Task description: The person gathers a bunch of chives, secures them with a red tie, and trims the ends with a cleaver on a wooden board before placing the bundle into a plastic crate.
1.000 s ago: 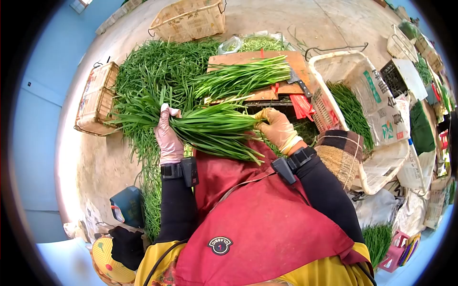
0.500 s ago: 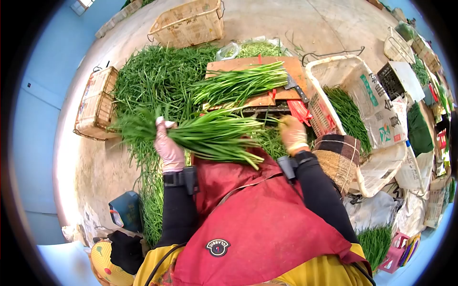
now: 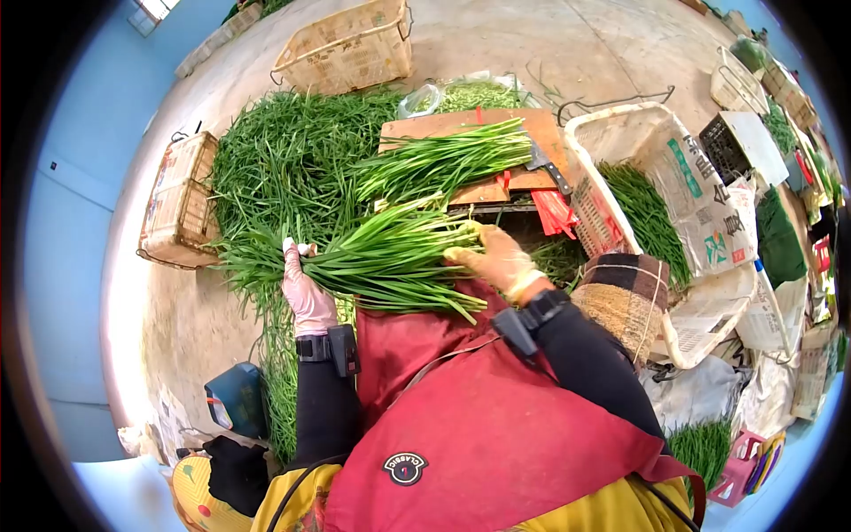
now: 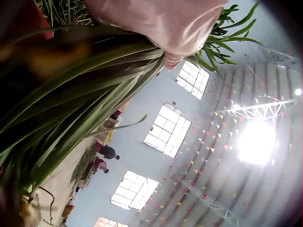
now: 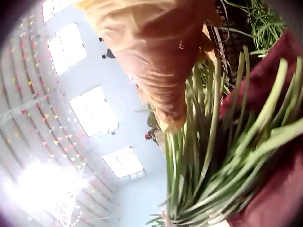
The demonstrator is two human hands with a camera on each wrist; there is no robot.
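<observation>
A loose bunch of Chinese chives (image 3: 381, 262) lies across the front of the body, stem ends to the right and leaf tips to the left. My gloved left hand (image 3: 307, 291) grips it around the leafy part; in the left wrist view the glove (image 4: 165, 23) wraps over the long leaves. At the pale stem ends, my right hand (image 3: 503, 262), in a yellowish glove, pinches stems between thumb and fingers. The right wrist view shows its thumb tip (image 5: 173, 120) against the stems (image 5: 189, 156). Its other fingers are partly hidden there.
Another chive bundle (image 3: 452, 160) lies on a wooden board (image 3: 417, 131) beside a knife (image 3: 548, 164) and red strips (image 3: 555, 213). A big chive heap (image 3: 292, 168) spreads at the left. A crate (image 3: 612, 142) with chives stands at the right.
My right hand moved right, away from the stem ends, with a thin stalk, then came back to the bunch. My left hand keeps its grip, slightly lower in view.
</observation>
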